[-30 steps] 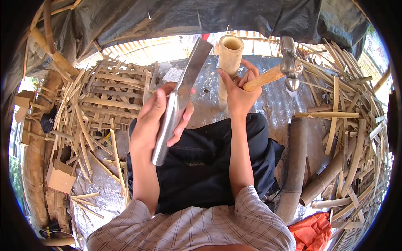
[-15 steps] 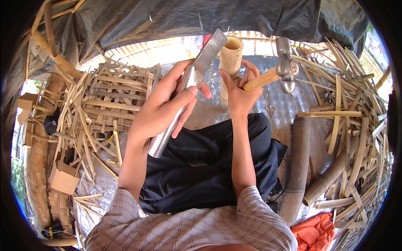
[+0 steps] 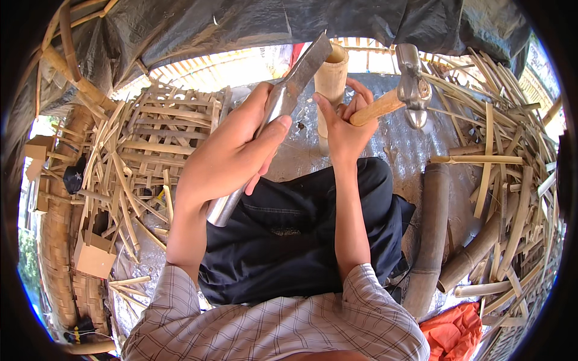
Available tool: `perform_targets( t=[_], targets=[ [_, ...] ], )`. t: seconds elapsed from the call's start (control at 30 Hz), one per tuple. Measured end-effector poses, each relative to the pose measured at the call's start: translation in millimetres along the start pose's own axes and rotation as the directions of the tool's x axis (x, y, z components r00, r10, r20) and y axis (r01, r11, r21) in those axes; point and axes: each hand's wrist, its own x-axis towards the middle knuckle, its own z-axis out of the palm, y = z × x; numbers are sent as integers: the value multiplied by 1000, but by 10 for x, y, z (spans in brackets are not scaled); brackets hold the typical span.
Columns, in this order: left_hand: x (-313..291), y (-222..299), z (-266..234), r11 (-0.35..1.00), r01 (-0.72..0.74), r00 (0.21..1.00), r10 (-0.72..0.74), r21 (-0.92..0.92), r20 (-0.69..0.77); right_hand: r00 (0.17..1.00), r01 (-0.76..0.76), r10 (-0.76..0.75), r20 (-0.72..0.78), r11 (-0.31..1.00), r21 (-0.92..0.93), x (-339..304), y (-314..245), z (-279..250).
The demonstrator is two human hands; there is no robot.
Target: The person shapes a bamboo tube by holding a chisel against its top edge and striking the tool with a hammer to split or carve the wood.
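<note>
My left hand [image 3: 232, 147] is wrapped around the steel tube handle of a chisel [image 3: 289, 90], its flat blade slanting up and to the right. In the picture the blade's tip overlaps the rim of an upright bamboo tube [image 3: 332, 78]; whether they touch I cannot tell. My right hand [image 3: 350, 135] grips the wooden handle of a hammer [image 3: 412, 93], with the shiny metal head out to the right. The right thumb points up beside the bamboo tube, and some fingers are partly hidden behind the handle.
My crossed legs in dark trousers [image 3: 271, 240] lie below the hands. Piles of split bamboo strips [image 3: 162, 129] are at left and right. Thick bamboo poles [image 3: 430, 228] and an orange cloth [image 3: 454, 331] lie at the right. A cardboard box [image 3: 94, 256] stands at the left.
The chisel blade has shifted slightly up and right, nearer the bamboo rim, while its handle end went a little left. My left fingers curl further around it. The right hand barely moved.
</note>
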Motion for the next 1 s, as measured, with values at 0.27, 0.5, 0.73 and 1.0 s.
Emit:
perform_targets(
  t=[0.27, 0.5, 0.73, 1.0],
  targets=[
    [167, 180, -285, 940, 89, 992, -115, 330, 60, 998, -29, 37, 47, 988, -152, 133, -213, -130],
    [467, 131, -416, 819, -37, 999, 18, 573, 39, 880, -107, 240, 410, 941, -321, 491, -683, -654],
    [701, 153, -319, 683, -6, 994, 86, 730, -73, 771, -182, 366, 521, 911, -371, 1111, -1597, -661],
    [782, 311, -328, 667, -5, 1000, 24, 745, -14, 784, 335, 81, 616, 780, -528, 1268, -1221, -788]
  ],
)
